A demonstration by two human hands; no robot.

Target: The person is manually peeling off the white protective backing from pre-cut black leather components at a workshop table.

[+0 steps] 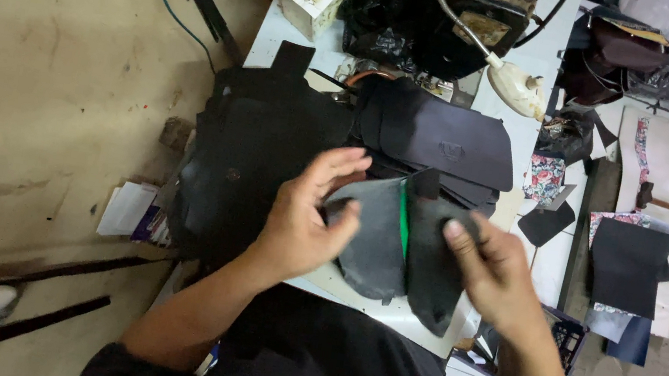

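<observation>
A dark grey leather piece (384, 240), curved at its lower edges and folded or layered in two halves, is held over the near edge of a white worktable (354, 293). A narrow green strip (403, 220) shows along the seam between the halves. The left half is pinched by the left hand (303, 223), with the thumb pressed on top near the upper left corner and the fingers curled over the top edge. The right half is gripped by the right hand (498, 274), its thumb laid flat on the upper face and the other fingers tucked beneath, out of sight. A small dark tab (426, 182) stands up from the top of the piece, between the two grips.

Just beyond the left hand a large black leather bag panel (255, 158) is spread across the table, and beyond the right thumb a stack of dark flap-shaped pieces (447, 143) is laid. Farther out, past the stack, what appears to be a sewing machine (485, 7) with a white lamp head (516, 84) is seen, though much of it is cut off. To the right of the right hand, well apart, a black cut sheet (628, 263) and floral-patterned scraps (544, 175) are scattered, with a hammer (659, 203) lying above them.
</observation>
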